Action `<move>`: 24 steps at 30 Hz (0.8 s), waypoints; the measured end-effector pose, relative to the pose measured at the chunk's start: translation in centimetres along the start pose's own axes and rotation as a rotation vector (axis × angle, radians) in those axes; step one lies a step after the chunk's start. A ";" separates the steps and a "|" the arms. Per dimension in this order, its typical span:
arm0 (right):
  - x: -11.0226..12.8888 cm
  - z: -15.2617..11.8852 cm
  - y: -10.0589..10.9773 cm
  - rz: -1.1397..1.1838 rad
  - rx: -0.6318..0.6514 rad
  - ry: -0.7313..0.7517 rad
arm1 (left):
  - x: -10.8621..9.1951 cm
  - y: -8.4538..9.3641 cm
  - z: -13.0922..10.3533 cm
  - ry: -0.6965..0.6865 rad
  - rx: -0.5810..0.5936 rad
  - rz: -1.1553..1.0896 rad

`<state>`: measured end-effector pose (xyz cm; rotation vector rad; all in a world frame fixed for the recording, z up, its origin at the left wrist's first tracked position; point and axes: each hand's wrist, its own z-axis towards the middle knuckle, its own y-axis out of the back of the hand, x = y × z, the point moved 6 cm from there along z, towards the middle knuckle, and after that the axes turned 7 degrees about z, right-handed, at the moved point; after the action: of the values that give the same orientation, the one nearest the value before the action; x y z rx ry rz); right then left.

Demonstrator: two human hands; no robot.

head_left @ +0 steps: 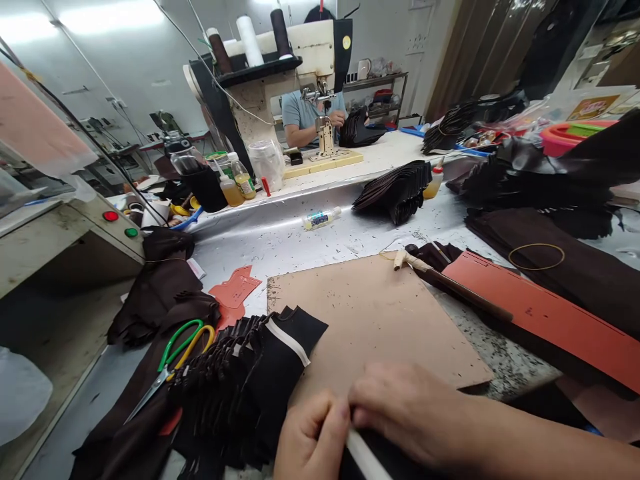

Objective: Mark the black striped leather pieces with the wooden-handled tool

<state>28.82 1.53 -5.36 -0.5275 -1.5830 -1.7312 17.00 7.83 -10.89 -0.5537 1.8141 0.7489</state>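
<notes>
My left hand (313, 437) is closed at the bottom middle, thumb and fingers pinched on a dark piece with a white strip (367, 457) along it. My right hand (400, 407) meets it there, fingers curled in and slightly blurred; what lies inside them is hidden. Both hands are over the near edge of a tan board (345, 313). Left of them lies a fanned stack of black cut pieces (270, 373), the top one crossed by a white strip (289, 341). Green-and-yellow-handled scissors (173, 360) rest on dark material beside the stack.
A hammer (440, 283) lies across the board's right edge, by a long orange template (545, 313). Behind are a small clear bottle (321, 219), a dark stack (395, 190) and a sewing machine (280, 73). Another person (313, 120) sits beyond it.
</notes>
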 end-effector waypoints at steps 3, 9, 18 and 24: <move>0.1 0.0 1.0 -0.041 -0.229 0.025 | -0.9 2.5 0.3 -0.121 -0.346 0.228; -2.1 -0.4 -1.4 0.294 -0.195 -0.254 | -0.8 0.9 -0.9 -0.178 -0.453 -0.051; -4.5 -1.4 -0.8 0.903 -0.186 -0.400 | 0.9 -2.2 -0.7 -0.186 -0.063 -0.006; -6.0 -3.0 2.0 0.728 -0.300 -0.467 | -1.7 -1.8 -0.9 -0.276 -0.334 0.145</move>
<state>34.75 0.03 -8.75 -1.5312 -1.1762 -1.3174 18.17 5.99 -9.48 -0.5077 1.4926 1.1810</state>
